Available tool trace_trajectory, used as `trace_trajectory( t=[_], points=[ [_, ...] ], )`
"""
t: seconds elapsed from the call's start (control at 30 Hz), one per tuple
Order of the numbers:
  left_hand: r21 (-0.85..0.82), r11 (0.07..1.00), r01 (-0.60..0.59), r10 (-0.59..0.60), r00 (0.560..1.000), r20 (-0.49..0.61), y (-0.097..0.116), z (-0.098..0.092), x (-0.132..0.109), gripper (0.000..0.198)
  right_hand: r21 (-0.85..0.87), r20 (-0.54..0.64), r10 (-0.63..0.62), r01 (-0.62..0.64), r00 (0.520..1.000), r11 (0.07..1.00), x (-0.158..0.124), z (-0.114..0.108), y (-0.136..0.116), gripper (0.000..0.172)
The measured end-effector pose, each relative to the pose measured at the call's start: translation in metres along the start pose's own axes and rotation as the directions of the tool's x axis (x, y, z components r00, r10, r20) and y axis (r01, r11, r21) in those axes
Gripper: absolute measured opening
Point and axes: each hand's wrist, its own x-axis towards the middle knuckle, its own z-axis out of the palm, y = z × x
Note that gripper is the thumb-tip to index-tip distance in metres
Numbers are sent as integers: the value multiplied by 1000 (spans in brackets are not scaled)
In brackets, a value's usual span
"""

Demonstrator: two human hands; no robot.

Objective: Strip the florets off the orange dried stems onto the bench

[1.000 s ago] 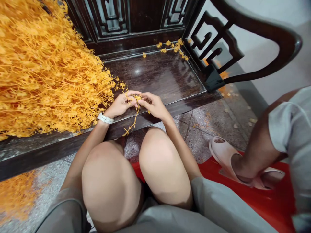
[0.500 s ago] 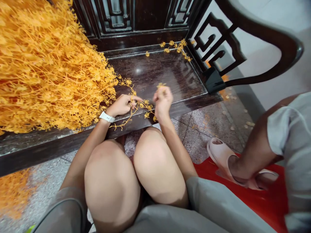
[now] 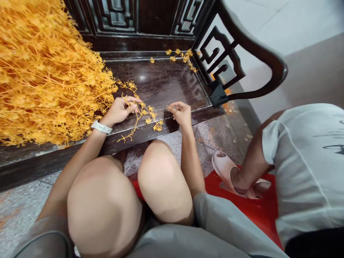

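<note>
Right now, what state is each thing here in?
Left hand: half curled, holding yellow sprig
Right hand: pinching a small, blurred piece
Yellow sprig: trailing over front edge of bench
Yellow pile: heaped on bench
Loose heads: scattered, bench's far corner
White wristband: worn
Pink slippers: worn by another person

My sprig (image 3: 153, 115) is orange-yellow, like the heap (image 3: 53, 82) at left; my wristband (image 3: 101, 127) is white, the bench (image 3: 166, 84) dark brown.

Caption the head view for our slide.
Left hand holds a yellow sprig beside a yellow heap on a dark bench.
</note>
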Motion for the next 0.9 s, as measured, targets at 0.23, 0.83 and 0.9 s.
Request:
trace_trajectory(
  t=[0.23,0.83,0.9],
  points=[
    [37,999,2,-2,1000,2,-1,-1,0,39,-130,-174,-100,78,980,989,3,1,-7,23],
    [-32,998,-52,45,982,-184,2,-5,2,34,-513,25,-205,188,978,837,-67,46,-9,117],
    [-30,999,-39,33,984,-176,3,-4,2,36,-538,29,-199,184,979,823,-65,47,-5,118]
  ],
)
